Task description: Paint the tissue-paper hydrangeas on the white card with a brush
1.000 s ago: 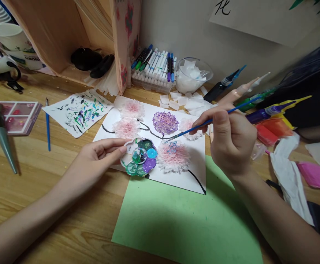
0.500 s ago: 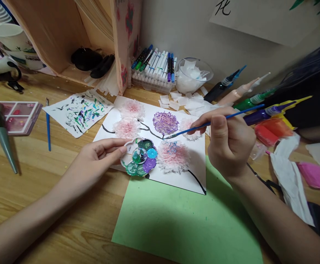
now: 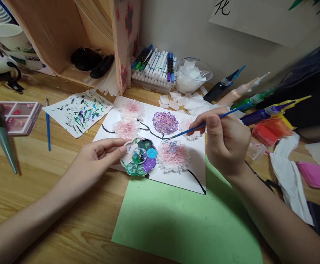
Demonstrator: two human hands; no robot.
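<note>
My left hand point(image 3: 102, 156) pinches the left rim of a round, scalloped paint palette point(image 3: 149, 165) with green, blue and purple paint in its wells. In my right hand point(image 3: 223, 141) is a thin blue paintbrush point(image 3: 194, 127), its tip at the upper edge of the lower pink paper flower point(image 3: 173, 159), which has blue marks on top. That flower sits on a white sheet point(image 3: 195, 179) with black painted branches, a purple flower point(image 3: 165, 123) above it and more pink flowers around. The palette covers part of the sheet.
Green paper point(image 3: 187, 223) lies under the sheet's front. A paint-smeared tissue point(image 3: 80, 112) and another brush point(image 3: 48, 128) are at left. Behind stand markers point(image 3: 157, 62) and a bowl point(image 3: 193, 77) of paper pieces. Paint tubes point(image 3: 261, 114) and a pink packet point(image 3: 315, 175) are at right.
My right hand has shifted slightly left, and the brush's rear end has swung left and a little lower. The palette and my left hand have barely moved.
</note>
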